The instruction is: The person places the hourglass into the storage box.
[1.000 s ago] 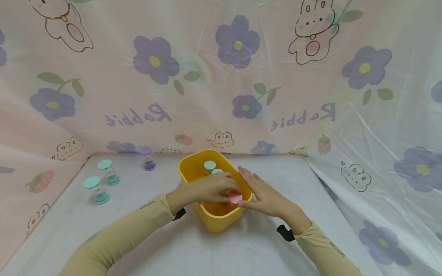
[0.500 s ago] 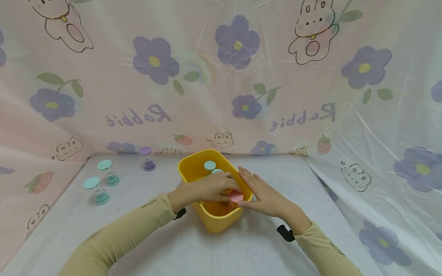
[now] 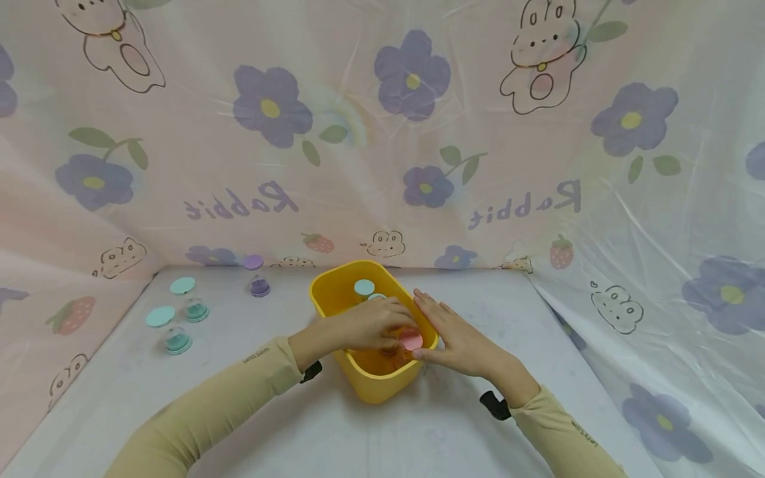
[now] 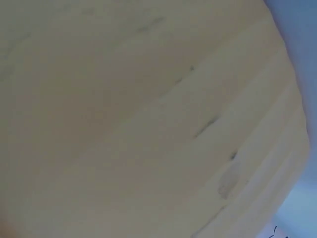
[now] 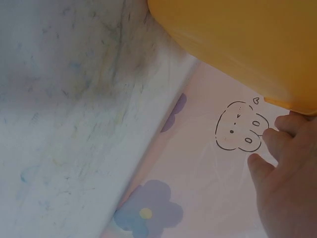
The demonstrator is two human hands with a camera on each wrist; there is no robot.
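Observation:
My left hand [image 3: 373, 325] reaches down into a yellow bin [image 3: 373, 388], its fingers curled at a pink-capped sand timer [image 3: 410, 339] and pinching it near the bin's right wall. The lower part of that timer is partly hidden. Farther back in the bin, the mint caps of two more sand timers [image 3: 364, 287] show. My right hand [image 3: 460, 342] rests on the bin's right rim with fingers extended; in the right wrist view its fingers [image 5: 277, 144] meet the yellow wall. Only a beige sleeve [image 4: 148, 124] fills most of the left wrist view.
Two mint sand timers [image 3: 177, 340] stand at the left of the white table [image 3: 269, 411]. A purple sand timer [image 3: 259, 285] is farther back, near the patterned curtain [image 3: 358, 166], which surrounds the table at the back and sides.
The pink cap has shifted slightly right and back beside my left fingers. My left hand has barely moved; my right hand stays on the rim.

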